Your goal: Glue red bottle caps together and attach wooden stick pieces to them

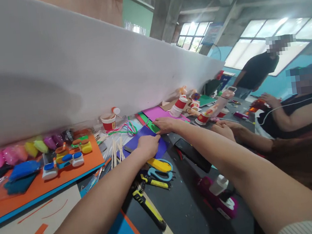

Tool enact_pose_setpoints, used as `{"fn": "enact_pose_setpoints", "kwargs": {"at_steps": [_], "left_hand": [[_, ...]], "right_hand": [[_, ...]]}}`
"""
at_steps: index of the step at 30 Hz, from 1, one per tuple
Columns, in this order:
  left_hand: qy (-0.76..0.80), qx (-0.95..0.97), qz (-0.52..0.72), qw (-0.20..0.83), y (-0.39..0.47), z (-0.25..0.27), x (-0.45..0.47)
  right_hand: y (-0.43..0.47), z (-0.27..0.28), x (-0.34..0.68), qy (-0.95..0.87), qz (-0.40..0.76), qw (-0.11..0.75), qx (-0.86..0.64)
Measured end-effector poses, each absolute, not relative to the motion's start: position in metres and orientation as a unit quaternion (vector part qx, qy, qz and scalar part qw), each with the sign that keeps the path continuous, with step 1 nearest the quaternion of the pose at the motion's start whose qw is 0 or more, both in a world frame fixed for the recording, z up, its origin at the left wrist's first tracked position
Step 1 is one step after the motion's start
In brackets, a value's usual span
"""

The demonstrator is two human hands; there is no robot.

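The left hand [148,146] rests on a flat, smooth purple sheet [162,148], its fingers curled inward; whether they pinch the sheet or simply press on it, I cannot tell. The right hand [166,125] is just beside it, on the far side, with bent fingers reaching down to the sheet's edge and a flat green piece [154,127]; its grip is hidden too, so I cannot tell whether the fingertips meet. The purple sheet lies under and between the hands, on a dark, hard-looking table [191,218].

Thin, straight wooden sticks [114,151] fan out left of the left hand. Below the hands lie a rounded yellow handle [160,165], light-blue looped scissor handles [155,175] and a long black-and-yellow tool [152,209]. A glossy, rectangular black phone [193,154] lies nearer the right forearm.

Beyond the sticks are bendy green and pink strands [130,126], and behind them a tapered red-and-white paper cup [108,124]. A flat pink sheet [155,113] spreads behind the right hand. At the left, an orange board [94,154] with a blue edge carries soft, lumpy bags in shiny plastic, among them a blue packet [24,169].
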State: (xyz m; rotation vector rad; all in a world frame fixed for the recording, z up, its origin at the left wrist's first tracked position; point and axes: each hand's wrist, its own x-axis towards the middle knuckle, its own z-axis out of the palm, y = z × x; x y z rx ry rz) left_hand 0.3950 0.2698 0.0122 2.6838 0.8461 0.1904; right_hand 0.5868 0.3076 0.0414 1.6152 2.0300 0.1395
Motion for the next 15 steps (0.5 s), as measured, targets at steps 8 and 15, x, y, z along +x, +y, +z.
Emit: {"fn": "enact_pose_setpoints", "kwargs": {"at_steps": [8,15], "left_hand": [[0.277,0.946,0.061,0.154,0.276,-0.005,0.408],[0.282,0.939,0.022,0.194,0.278,-0.004,0.407]], "right_hand": [[0.307,0.034,0.582,0.760,0.047,0.270,0.589],[0.305,0.049,0.584,0.755,0.004,0.273,0.597]]}}
